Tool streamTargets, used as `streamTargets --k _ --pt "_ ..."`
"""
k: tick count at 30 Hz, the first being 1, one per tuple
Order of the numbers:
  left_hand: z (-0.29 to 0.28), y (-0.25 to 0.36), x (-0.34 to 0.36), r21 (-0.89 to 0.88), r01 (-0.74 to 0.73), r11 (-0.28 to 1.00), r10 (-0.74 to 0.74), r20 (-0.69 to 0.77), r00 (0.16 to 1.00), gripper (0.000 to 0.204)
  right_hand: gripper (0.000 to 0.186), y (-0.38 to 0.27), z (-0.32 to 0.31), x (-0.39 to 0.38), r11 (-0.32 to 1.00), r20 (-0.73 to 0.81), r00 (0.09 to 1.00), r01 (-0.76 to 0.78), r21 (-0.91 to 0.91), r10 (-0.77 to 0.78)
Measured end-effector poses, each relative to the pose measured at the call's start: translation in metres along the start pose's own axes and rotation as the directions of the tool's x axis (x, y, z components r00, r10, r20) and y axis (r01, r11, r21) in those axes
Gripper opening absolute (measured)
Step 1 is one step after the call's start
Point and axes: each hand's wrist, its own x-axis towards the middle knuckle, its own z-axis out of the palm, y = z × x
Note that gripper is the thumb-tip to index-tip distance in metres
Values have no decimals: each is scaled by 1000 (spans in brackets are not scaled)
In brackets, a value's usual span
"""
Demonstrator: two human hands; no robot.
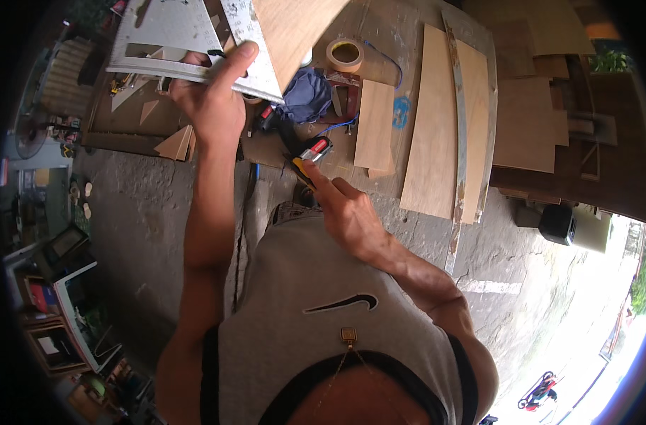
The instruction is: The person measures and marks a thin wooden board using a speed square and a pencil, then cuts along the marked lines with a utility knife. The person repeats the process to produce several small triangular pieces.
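My left hand (213, 99) is closed around the edge of a metal triangular speed square (174, 32), thumb on top and the other fingers beneath. The square is raised over the bench's left part. A light plywood panel (298, 32) lies against its right side; whether my fingers also pinch the panel I cannot tell. Close to my body, my right hand (351, 219) is wrapped round a yellow, red and black utility knife (312, 150), pointing up and right over the bench's near edge. Its blade cannot be made out.
On the workbench (380, 177) are a tape roll (345, 55), a crumpled dark-blue cloth (305, 95), a small plywood piece (374, 124) and a long plywood strip (429, 120). A long metal straightedge (459, 106) overhangs the near edge. Plywood sheets (528, 127) lie farther right.
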Motion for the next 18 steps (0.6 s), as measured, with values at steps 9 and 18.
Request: streamTargets --k 9,18 --pt "18 -2 -9 15 -116 993 115 43 992 22 60 -37 -67 75 968 -520 821 247 -46 -235" --pt "27 0 -19 -16 -86 996 86 32 996 24 72 -36 -56 72 967 -432 870 256 -13 -236"
